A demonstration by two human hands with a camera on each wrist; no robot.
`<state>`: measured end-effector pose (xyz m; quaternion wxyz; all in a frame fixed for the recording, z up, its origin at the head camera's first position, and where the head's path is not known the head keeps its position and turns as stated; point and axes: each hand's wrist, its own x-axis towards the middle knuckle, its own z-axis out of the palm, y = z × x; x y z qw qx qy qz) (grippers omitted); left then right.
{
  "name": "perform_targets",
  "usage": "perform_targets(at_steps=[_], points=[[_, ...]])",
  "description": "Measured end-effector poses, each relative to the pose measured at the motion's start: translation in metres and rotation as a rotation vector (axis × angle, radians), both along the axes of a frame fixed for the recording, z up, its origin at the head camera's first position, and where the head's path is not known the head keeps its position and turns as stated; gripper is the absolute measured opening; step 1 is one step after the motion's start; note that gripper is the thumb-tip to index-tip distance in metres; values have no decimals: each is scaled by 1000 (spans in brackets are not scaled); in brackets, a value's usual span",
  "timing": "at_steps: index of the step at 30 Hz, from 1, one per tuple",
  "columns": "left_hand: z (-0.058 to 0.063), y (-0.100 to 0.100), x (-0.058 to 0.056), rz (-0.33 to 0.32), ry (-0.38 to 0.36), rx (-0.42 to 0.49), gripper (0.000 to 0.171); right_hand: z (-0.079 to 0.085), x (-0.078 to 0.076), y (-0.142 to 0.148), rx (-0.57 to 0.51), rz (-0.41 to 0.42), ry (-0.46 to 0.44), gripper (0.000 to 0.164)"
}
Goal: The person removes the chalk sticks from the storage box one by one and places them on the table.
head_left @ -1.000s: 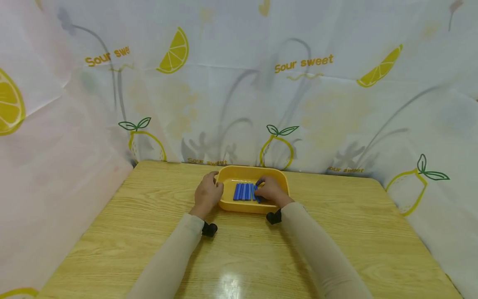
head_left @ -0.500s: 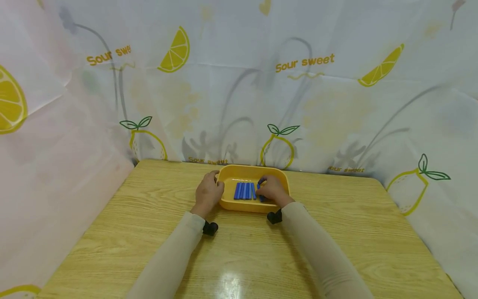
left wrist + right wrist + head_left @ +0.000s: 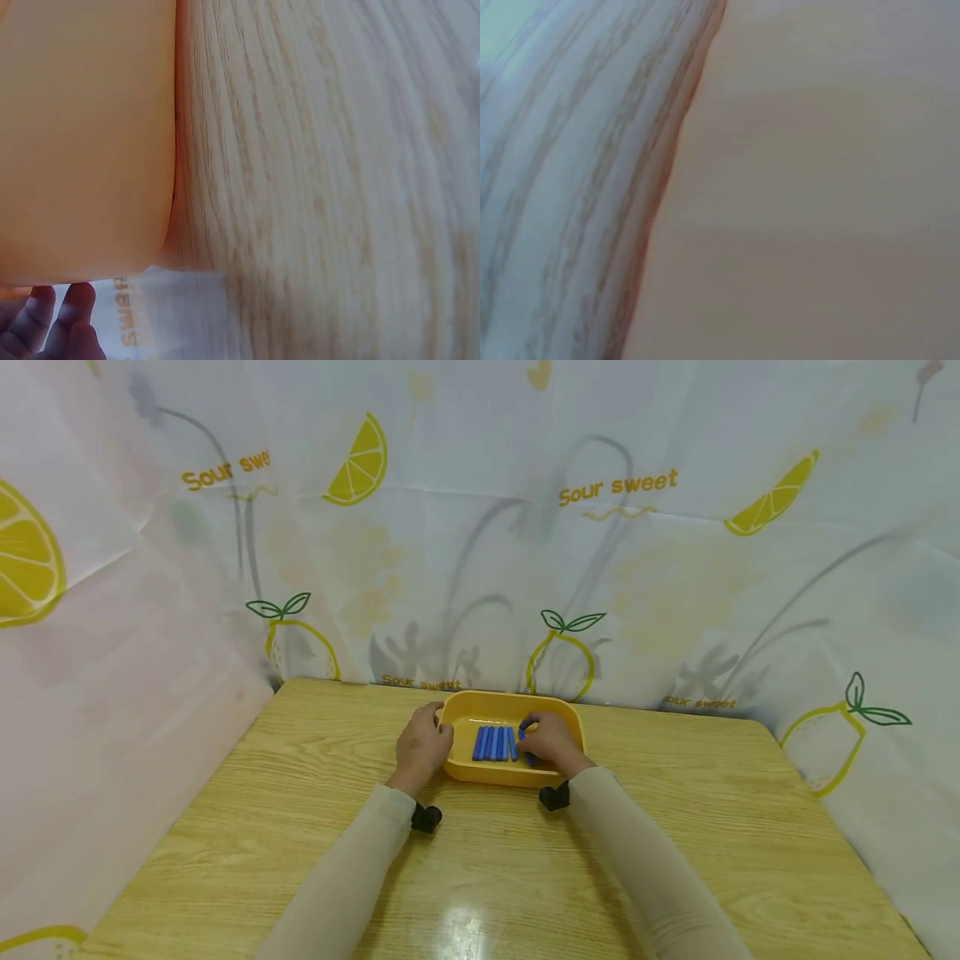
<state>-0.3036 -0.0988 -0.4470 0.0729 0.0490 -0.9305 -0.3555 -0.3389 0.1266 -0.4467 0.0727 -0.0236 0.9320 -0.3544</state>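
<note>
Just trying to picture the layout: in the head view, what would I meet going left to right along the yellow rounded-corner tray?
Bare left hand touching the yellow tray, row of slim blue sticks lying side by side, bare right hand. Another blue stick overlaps the right hand, so it's left out.

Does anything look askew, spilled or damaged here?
Slightly askew: a blue stick at the right hand slants and sits apart from the row of blue sticks in the yellow tray. No spill or damage shows.
</note>
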Motion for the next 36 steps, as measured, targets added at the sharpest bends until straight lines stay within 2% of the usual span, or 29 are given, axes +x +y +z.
perform_targets(at_steps=[10, 17, 25, 36], points=[[3, 3, 0, 5, -29, -19, 48, 1, -4, 5, -64, 25, 41, 34], [1, 3, -2, 12, -36, -42, 47, 4, -1, 5, -201, -29, 3, 34], [4, 3, -1, 9, -45, -44, 48, 9, 3, 2, -318, -33, -24, 34], [2, 3, -2, 21, -33, -57, 47, 13, 3, 2, -305, -66, -16, 34]])
